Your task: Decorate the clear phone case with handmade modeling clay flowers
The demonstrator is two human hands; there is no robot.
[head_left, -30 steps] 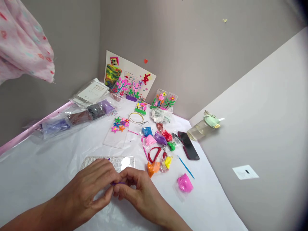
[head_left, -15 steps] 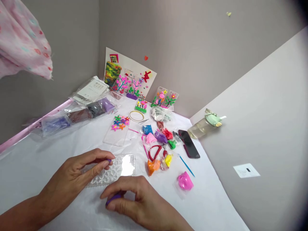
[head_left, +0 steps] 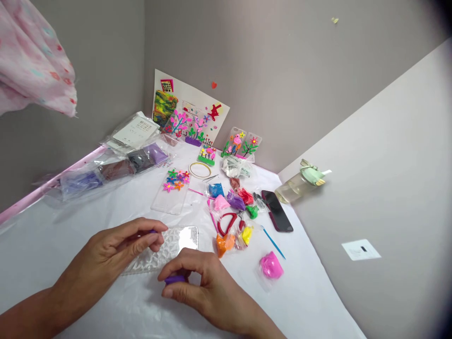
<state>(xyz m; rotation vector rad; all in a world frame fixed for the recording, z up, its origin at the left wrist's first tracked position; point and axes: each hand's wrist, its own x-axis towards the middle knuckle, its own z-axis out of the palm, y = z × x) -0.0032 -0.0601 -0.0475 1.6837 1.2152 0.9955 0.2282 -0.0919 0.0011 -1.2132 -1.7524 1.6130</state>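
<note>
The left hand [head_left: 122, 249], over the left end of the case [head_left: 162, 256], pinches a small purple bit [head_left: 153, 231] between thumb and fingers. The right hand [head_left: 203, 285], curled just off the case's near edge, grasps a larger, smooth purple lump [head_left: 174, 279] with thumb and forefinger. The case is clear plastic, rectangular with rounded corners, its surface faceted like cut glass, with white glare at the right end. Beyond it lies a smooth clear flower case [head_left: 169, 201] bearing raised star-petalled blossoms. Right of the case, soft orange clay [head_left: 225, 245] and yellow clay [head_left: 247, 235] sit in thin crinkled film near red-handled pliers [head_left: 242, 225]; farther right are a slim blue stick [head_left: 273, 242] and a glossy black phone [head_left: 278, 212]. Beyond the case to the left, a crinkly clear bag [head_left: 116, 170] holds coloured slabs; behind it, a pale packet [head_left: 132, 132] carries print too small to read.
</note>
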